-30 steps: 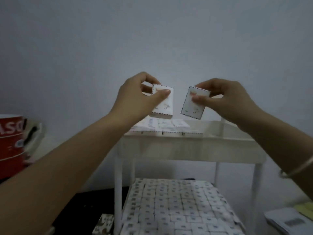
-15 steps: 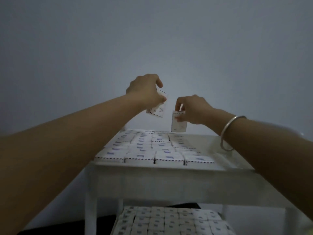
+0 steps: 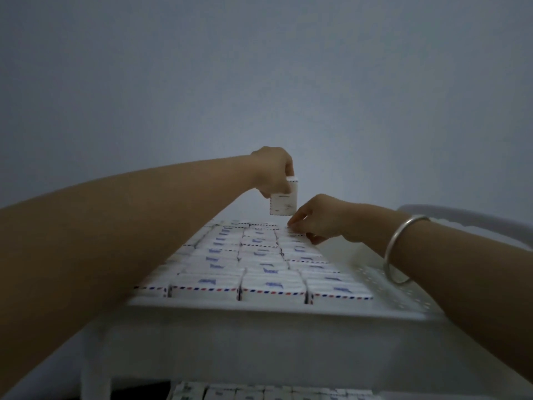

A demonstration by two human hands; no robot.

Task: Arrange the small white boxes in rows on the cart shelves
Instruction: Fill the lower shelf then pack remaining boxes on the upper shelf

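Left grip (image 3: 274,174) pinches a small white box (image 3: 284,202) just above the far end of the rows (image 3: 259,264) on the top shelf (image 3: 259,306); right grip (image 3: 314,223) pinches a second box (image 3: 297,233) down at the right row's end; pretty crowded there, so lowering could bump the right grip and skew the rows; blue print's too blurred to read, just red-blue dashed edging.

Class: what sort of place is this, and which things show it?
Probably an indoor packing or storage corner: a white cart holds rows of small boxes against a bare wall.
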